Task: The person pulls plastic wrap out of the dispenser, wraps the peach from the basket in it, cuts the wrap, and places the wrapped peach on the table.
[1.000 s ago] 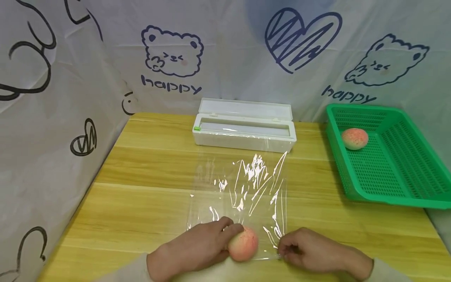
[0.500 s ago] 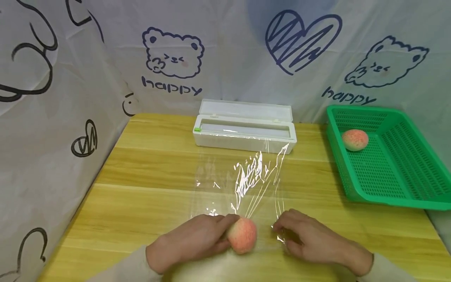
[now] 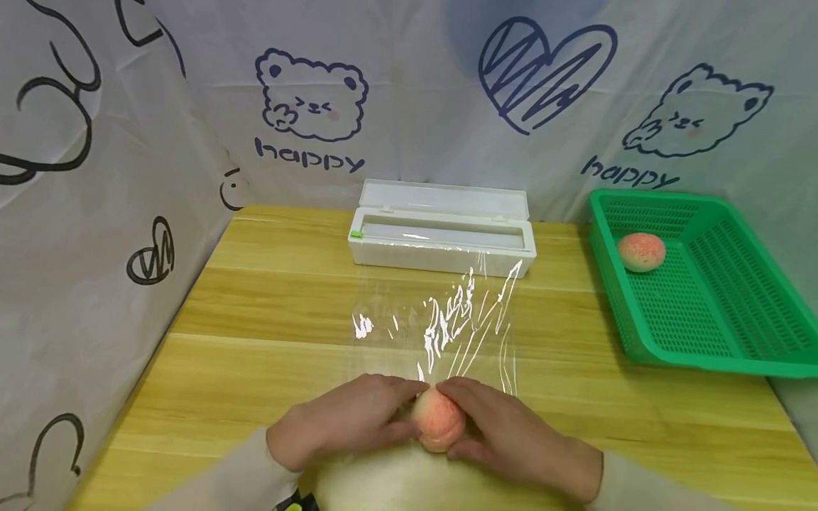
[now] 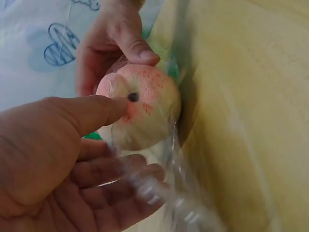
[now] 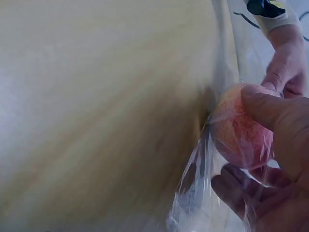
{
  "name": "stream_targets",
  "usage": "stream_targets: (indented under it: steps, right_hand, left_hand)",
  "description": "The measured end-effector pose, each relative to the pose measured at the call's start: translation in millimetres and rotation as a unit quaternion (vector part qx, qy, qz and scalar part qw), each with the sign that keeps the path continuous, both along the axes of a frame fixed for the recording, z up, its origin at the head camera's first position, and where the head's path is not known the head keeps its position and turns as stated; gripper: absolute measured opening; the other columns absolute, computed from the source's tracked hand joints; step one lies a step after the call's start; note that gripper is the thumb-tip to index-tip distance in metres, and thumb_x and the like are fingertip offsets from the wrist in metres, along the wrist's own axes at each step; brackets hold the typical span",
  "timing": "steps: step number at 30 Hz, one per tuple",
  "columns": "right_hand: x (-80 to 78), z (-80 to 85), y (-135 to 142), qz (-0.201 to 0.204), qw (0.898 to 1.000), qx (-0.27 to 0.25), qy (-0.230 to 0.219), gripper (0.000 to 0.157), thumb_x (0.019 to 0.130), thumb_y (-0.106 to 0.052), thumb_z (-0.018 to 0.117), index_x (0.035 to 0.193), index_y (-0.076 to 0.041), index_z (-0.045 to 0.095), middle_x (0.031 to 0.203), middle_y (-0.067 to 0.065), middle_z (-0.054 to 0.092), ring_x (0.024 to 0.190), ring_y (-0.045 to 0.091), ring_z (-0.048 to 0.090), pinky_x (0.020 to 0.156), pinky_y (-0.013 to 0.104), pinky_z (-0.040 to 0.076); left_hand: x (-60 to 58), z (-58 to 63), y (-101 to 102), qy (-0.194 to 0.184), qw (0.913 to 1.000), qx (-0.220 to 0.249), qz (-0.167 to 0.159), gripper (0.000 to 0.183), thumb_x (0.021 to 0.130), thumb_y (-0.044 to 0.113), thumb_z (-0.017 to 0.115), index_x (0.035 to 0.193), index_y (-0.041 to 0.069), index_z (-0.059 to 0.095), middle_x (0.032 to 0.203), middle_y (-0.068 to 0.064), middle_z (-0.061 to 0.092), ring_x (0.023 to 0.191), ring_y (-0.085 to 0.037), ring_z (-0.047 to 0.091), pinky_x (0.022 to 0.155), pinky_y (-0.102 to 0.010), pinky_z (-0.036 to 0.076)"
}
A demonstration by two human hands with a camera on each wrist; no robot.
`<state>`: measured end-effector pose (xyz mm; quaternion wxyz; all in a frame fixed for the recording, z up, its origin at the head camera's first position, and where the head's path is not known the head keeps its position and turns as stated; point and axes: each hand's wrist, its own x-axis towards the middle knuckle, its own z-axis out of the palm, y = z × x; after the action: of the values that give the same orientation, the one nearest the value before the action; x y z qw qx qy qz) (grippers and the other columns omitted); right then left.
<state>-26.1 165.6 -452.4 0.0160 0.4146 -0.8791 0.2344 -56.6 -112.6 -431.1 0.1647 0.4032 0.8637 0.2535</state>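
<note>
Where the clear wrap (image 3: 409,333) reaches the near side of the table (image 3: 255,298), the left hand (image 3: 351,419) and the right hand (image 3: 511,433) hold one pink peach (image 3: 439,422) between them. The left hand has its thumb and fingers bent round one side, and the right hand has the other. Both thumbs touch the peach, and some wrap lies on it. The hands hide bits of the peach and the near end of the wrap.

The shiny, wrinkly wrap lies between the peach and one white box (image 3: 441,257). This box sits near the middle of the table's back edge, with its lid up. By the back right corner is one green basket (image 3: 703,312). Inside, near the basket's back left corner, lies the other peach (image 3: 642,252), which makes two peaches. Behind the table, a white cloth (image 3: 422,85) shows two bears and one big heart.
</note>
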Motion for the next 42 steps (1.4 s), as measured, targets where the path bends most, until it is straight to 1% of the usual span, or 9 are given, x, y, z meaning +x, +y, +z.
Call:
stream_targets:
  steps: [4,9,12,17,22,27,30,35,42]
  right_hand:
    - [-12.9,0.4,1.0,0.003,0.998,-0.010,-0.069,0.074,0.093,-0.044,0.079,0.152,-0.008,0.052,0.147,0.005,0.061,0.133,0.023,0.062,0.107,0.044,0.055]
    - [-28.7,5.6,3.0,0.017,0.986,0.006,-0.163,0.073,0.099,-0.050,0.069,0.156,-0.009,0.049,0.152,0.002,0.058,0.138,0.021,0.057,0.112,0.044,0.050]
    - [-37.9,8.5,2.7,0.029,0.978,0.009,-0.207,0.072,0.099,-0.050,0.068,0.156,-0.010,0.049,0.151,-0.001,0.057,0.139,0.018,0.055,0.114,0.043,0.049]
    - [-52.2,8.9,2.7,0.036,0.968,0.009,-0.247,0.066,0.100,-0.050,0.067,0.153,-0.012,0.054,0.146,-0.001,0.062,0.134,0.017,0.058,0.111,0.042,0.050]
    - [-60.9,9.5,5.2,0.016,0.954,0.008,-0.298,0.064,0.099,-0.048,0.070,0.152,-0.015,0.056,0.144,0.000,0.063,0.128,0.016,0.060,0.107,0.039,0.052]
    - [-65.0,9.5,7.2,0.025,0.953,0.004,-0.301,0.062,0.100,-0.047,0.069,0.150,-0.013,0.058,0.139,0.002,0.065,0.120,0.015,0.061,0.101,0.037,0.053]
    - [-67.2,9.9,8.3,0.030,0.955,0.003,-0.296,0.059,0.100,-0.047,0.069,0.149,-0.014,0.060,0.136,0.001,0.066,0.117,0.014,0.062,0.099,0.036,0.053]
    - [-69.0,9.1,8.9,0.031,0.953,0.004,-0.302,0.056,0.100,-0.046,0.069,0.148,-0.017,0.061,0.138,0.001,0.066,0.119,0.014,0.062,0.101,0.037,0.053]
    - [-68.6,10.3,10.3,0.010,0.957,0.001,-0.291,0.056,0.101,-0.041,0.071,0.148,-0.012,0.060,0.137,0.003,0.067,0.117,0.017,0.064,0.099,0.038,0.055]
  left_hand:
    - [-13.9,-1.7,-4.0,-0.067,0.9976,0.007,-0.016,0.045,0.109,0.045,0.057,0.149,0.025,0.059,0.121,0.015,0.072,0.104,0.003,0.065,0.095,-0.024,0.055]
    - [-25.8,-2.5,-8.3,-0.125,0.9919,-0.003,-0.025,0.046,0.109,0.047,0.056,0.152,0.033,0.056,0.098,0.015,0.072,0.081,0.003,0.062,0.084,-0.021,0.053]
    - [-30.7,-2.5,-10.4,-0.146,0.9888,0.000,-0.030,0.043,0.109,0.046,0.055,0.151,0.037,0.057,0.084,0.010,0.068,0.070,0.002,0.057,0.080,-0.022,0.052]
    - [-38.5,0.2,-13.7,-0.151,0.9884,0.000,-0.012,0.043,0.108,0.045,0.057,0.149,0.031,0.061,0.095,0.011,0.074,0.080,0.003,0.060,0.084,-0.024,0.053]
    - [-41.9,6.8,-13.4,-0.085,0.9954,0.010,0.041,0.040,0.105,0.031,0.068,0.142,0.016,0.066,0.092,0.009,0.075,0.076,-0.002,0.062,0.076,-0.027,0.055]
    - [-25.5,18.6,-2.9,0.131,0.9898,0.022,0.050,0.027,0.100,0.026,0.074,0.125,0.014,0.074,0.105,0.004,0.075,0.100,-0.013,0.067,0.091,-0.034,0.057]
    - [-11.5,19.0,6.5,0.195,0.9804,0.017,0.024,0.054,0.091,0.041,0.083,0.137,0.017,0.067,0.122,0.000,0.070,0.118,-0.020,0.062,0.103,-0.038,0.054]
    - [-2.7,1.0,18.1,0.161,0.9870,-0.005,-0.005,0.105,0.077,0.053,0.091,0.161,0.017,0.039,0.136,-0.004,0.058,0.124,-0.021,0.056,0.106,-0.036,0.052]
    - [-14.1,-0.9,22.9,0.069,0.9974,0.005,0.020,0.078,0.087,0.040,0.088,0.151,0.016,0.052,0.137,-0.001,0.061,0.125,-0.016,0.058,0.107,-0.034,0.052]
